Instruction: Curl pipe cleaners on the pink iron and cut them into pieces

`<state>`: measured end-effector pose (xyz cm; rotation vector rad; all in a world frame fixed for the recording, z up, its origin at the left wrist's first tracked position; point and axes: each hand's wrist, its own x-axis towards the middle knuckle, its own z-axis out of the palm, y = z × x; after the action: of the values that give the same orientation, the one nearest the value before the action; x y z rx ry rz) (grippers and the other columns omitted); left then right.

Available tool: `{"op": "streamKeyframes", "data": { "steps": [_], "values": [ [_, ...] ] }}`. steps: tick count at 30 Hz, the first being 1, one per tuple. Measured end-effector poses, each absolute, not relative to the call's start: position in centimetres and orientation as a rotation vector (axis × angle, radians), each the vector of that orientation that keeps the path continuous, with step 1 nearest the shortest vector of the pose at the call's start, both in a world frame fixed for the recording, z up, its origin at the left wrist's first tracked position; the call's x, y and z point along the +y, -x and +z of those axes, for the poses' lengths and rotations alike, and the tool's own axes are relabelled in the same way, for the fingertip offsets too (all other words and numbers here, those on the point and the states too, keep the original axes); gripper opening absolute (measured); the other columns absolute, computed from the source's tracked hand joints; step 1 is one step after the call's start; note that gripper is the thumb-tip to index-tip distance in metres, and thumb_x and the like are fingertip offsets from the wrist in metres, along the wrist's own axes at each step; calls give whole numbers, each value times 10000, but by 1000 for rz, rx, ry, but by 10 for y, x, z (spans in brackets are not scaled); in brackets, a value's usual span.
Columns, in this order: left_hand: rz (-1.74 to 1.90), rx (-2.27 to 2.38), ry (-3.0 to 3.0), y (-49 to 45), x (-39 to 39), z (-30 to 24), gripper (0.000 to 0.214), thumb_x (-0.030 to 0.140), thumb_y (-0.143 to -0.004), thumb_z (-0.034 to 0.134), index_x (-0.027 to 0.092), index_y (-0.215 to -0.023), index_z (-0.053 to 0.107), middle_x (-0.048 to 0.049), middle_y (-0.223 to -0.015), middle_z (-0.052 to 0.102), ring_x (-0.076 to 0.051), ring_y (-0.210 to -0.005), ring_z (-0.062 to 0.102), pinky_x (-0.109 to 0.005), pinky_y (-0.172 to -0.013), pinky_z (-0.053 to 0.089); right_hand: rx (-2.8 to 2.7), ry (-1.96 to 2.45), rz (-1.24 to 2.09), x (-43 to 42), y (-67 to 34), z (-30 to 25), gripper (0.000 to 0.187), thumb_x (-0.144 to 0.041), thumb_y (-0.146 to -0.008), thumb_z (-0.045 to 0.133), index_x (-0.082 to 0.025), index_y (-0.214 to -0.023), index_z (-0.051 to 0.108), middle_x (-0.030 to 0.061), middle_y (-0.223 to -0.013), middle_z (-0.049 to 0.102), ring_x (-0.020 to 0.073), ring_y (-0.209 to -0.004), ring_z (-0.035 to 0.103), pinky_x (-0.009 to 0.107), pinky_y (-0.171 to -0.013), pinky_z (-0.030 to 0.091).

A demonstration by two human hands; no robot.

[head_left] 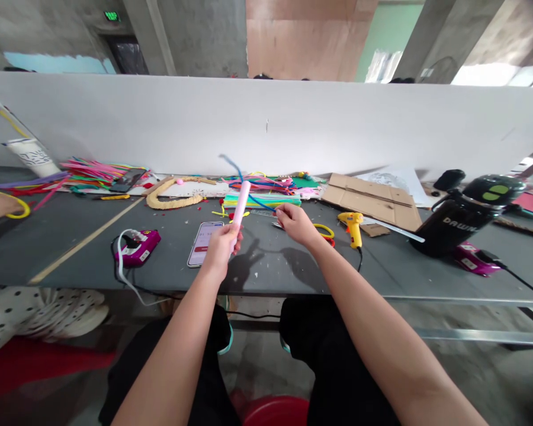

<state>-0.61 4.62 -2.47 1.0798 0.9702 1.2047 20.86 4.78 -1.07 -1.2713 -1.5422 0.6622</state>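
Two items are in hand above the grey desk (266, 275), a pale pink rod (240, 206) and a blue pipe cleaner (260, 204). My left grip (224, 242) is closed around the rod's lower part, tilting its bare upper end away from me; my right grip (293, 222) pinches one end of the pipe cleaner between thumb and fingertips. The blue strand crosses near the rod's top, its loose tail poking up to the left; whether it loops around or merely passes behind, I cannot tell.

The step, as I judge it, is setting the strand against the rod. It calls for a steady left hold, light tension from the right, and perhaps a left thumb slid up to pin the crossing, since the loose tail could slip if pulled unheld. Turning the rod rather than swinging the wire would likely give neater contact.

On the desk, a smartphone (198, 247) lies partly covered by my left grip; scissors (325, 231) and a yellow glue gun (353, 223) rest to the right.
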Motion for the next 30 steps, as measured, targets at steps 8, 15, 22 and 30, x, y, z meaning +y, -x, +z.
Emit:
{"op": "streamKeyframes", "data": {
  "steps": [8, 15, 22, 30],
  "values": [
    [1138, 1013, -1156, -3, 42, -26, 322, 442, -706, 713, 136, -782, 647, 13, -606, 524, -65, -433, 419, -197, -391, 260, -1571, 1293, 636, 45, -206, -9, 194, -350, -873, 522, -196, -790, 605, -18, -615, 525, 134, -566, 418, 261, -544, 322],
    [1193, 1070, -1173, 3, 45, -28, 284, 408, -725, 688, 128, -770, 667, 7, -585, 531, -62, -428, 420, -200, -409, 276, -1475, 1162, 976, 39, -201, -1, 231, -405, -836, 594, -176, -802, 604, -28, -604, 500, 104, -522, 401, 243, -495, 300],
    [1322, 878, -940, 17, 51, -15, 247, 353, -758, 691, 114, -787, 637, -1, -619, 520, -48, -446, 424, -179, -416, 290, -1211, 886, 1392, 35, -207, 8, 312, -430, -746, 728, -161, -852, 612, -73, -534, 387, 64, -451, 266, 225, -440, 157],
    [1420, 877, -717, 41, 60, -3, 221, 340, -862, 592, 125, -812, 604, 22, -609, 488, -40, -421, 396, -162, -396, 290, -1048, 846, 1449, 42, -218, -1, 297, -388, -724, 766, -164, -828, 600, -77, -541, 368, 54, -432, 240, 224, -421, 152]
  ]
}}
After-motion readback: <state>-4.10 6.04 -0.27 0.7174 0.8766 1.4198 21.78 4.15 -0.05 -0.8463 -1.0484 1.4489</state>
